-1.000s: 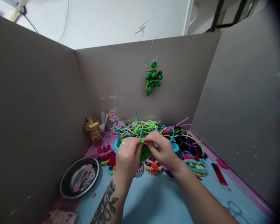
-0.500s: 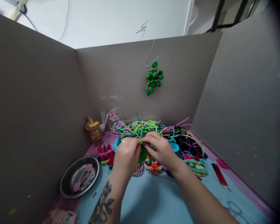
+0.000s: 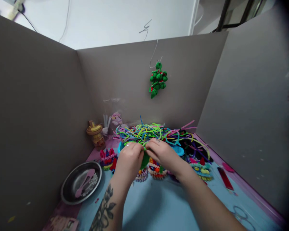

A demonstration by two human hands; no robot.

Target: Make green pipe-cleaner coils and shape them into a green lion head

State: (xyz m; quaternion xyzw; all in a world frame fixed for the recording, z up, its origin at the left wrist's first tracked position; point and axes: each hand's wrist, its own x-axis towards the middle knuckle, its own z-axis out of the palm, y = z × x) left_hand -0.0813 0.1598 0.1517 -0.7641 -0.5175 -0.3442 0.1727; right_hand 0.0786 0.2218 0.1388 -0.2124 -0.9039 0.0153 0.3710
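My left hand [image 3: 130, 159] and my right hand [image 3: 164, 155] meet in front of the pile, each pinching the top of a green fuzzy piece [image 3: 144, 161]. The piece hangs between them, partly covered by the fingers, so its full shape is hidden. Just behind lies a tangle of bright pipe cleaners [image 3: 146, 132] in a blue tray [image 3: 179, 150]. Below the hands sit colourful braided pieces, one peach and orange [image 3: 157, 170] and one turquoise and yellow [image 3: 202, 170]. A pink and red one [image 3: 108, 158] is to the left.
A metal bowl [image 3: 65, 189] with a pink scoop [image 3: 85, 183] and small clear beads stands left. Behind it is a brown-lidded jar [image 3: 98, 139]. A red flat object [image 3: 225, 178] and scissors [image 3: 242, 214] lie right. A green ornament [image 3: 158, 80] hangs from a wire before grey panels.
The fingertips have shifted slightly at the top of the green piece, and my right hand's fingers are a little more closed. The whole view has drifted slightly.
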